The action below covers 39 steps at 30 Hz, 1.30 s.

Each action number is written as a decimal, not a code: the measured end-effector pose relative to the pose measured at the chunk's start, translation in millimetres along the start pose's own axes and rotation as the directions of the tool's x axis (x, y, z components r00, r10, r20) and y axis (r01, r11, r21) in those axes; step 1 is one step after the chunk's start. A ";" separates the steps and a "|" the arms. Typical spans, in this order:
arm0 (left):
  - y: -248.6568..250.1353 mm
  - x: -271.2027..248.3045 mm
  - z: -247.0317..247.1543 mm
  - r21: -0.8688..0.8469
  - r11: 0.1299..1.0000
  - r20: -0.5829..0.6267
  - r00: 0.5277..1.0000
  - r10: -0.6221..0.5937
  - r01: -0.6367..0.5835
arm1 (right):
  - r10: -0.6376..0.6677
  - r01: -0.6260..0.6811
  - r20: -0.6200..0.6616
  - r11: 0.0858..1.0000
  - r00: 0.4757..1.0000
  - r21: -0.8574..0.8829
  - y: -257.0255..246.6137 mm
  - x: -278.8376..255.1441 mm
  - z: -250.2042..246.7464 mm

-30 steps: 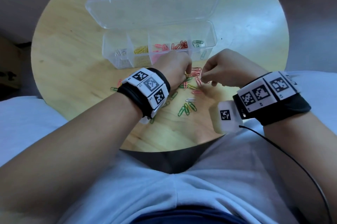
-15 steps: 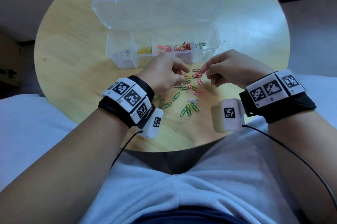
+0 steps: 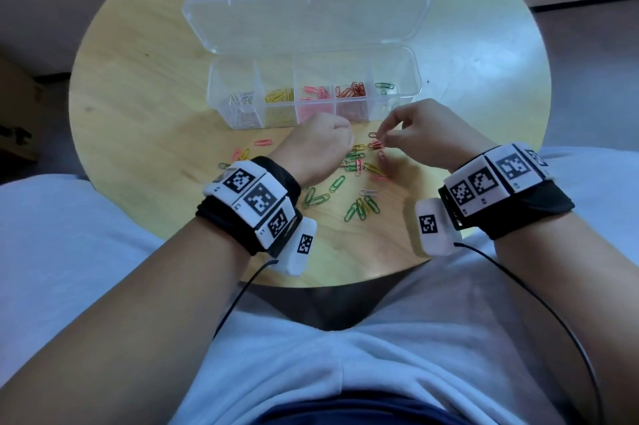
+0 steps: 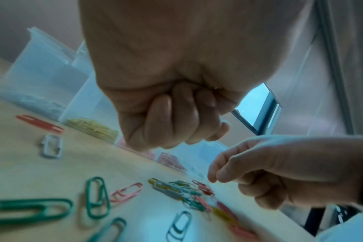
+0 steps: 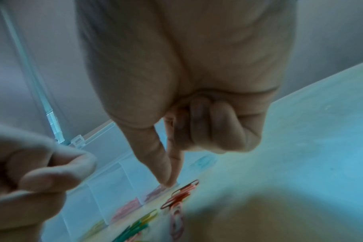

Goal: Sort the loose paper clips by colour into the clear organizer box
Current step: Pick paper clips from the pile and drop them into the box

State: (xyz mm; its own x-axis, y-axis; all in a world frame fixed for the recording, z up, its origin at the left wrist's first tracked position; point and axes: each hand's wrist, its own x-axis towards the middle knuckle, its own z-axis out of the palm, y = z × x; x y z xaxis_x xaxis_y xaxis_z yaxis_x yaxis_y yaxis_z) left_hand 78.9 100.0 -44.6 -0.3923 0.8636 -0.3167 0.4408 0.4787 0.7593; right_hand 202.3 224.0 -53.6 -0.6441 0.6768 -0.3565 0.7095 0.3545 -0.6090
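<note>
The clear organizer box [image 3: 413, 92] stands open on the round wooden table [image 3: 138, 96], with silver, yellow, pink, red and green clips in separate compartments. Loose paper clips [image 3: 356, 161] of mixed colours lie in front of it, between my hands. My left hand [image 3: 332, 139] hovers over their left side as a closed fist [image 4: 176, 114]; no clip shows in it. My right hand [image 3: 385, 140] has thumb and forefinger tips pressed together [image 5: 169, 182] right beside a red clip [image 5: 184, 190] lying on the table. Its other fingers are curled. Nothing shows between the tips.
The box lid [image 3: 307, 20] lies folded back behind the compartments. A few pink, yellow and green clips [image 3: 242, 155] are scattered left of my left wrist. The table's near edge runs just behind both wristbands, with my lap below.
My left hand drew its thumb and forefinger in from the clip pile and closed into a fist. My right hand stayed by the red clips, fingertips now closed together.
</note>
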 end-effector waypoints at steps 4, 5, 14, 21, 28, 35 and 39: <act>1.2 -0.5 9.6 0.350 0.936 -0.018 0.999 0.046 -0.037 | -0.051 0.045 -0.038 0.987 0.998 -0.155 2.8 -0.7 0.3; 1.8 -0.3 11.0 0.418 0.906 -0.005 0.997 0.075 -0.066 | -0.055 0.047 -0.043 0.984 0.998 -0.174 3.3 -0.2 0.4; -0.5 13.7 16.8 0.609 0.783 0.046 0.992 0.120 -0.122 | -0.008 0.000 -0.038 0.981 0.999 -0.196 4.3 1.1 1.1; -7.7 14.8 11.9 0.511 0.855 0.018 0.995 0.099 -0.094 | 0.020 -0.019 0.024 0.999 1.000 -0.047 5.6 -2.3 -8.3; -10.5 2.0 -0.9 0.246 0.968 0.053 0.998 0.026 -0.038 | 0.150 -0.173 0.122 0.963 0.981 0.208 -1.4 -7.9 -18.1; -15.9 -16.4 -9.7 -0.418 0.900 0.119 0.989 -0.082 0.125 | 0.080 -0.302 0.370 0.744 0.926 0.596 -10.2 -12.2 -20.4; -16.1 -17.5 -10.6 -0.345 0.938 0.060 0.998 -0.022 0.042 | 0.062 -0.312 0.378 0.695 0.924 0.649 -12.0 -14.8 -18.1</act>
State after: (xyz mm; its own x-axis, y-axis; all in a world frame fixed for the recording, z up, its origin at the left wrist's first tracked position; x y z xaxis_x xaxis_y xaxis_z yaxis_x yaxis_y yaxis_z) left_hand 70.1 75.5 -45.2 -0.3528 0.8608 -0.3669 0.1188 0.4302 0.8949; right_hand 208.5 221.4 -28.2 -0.6593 0.4033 -0.6346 0.5082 -0.3830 -0.7714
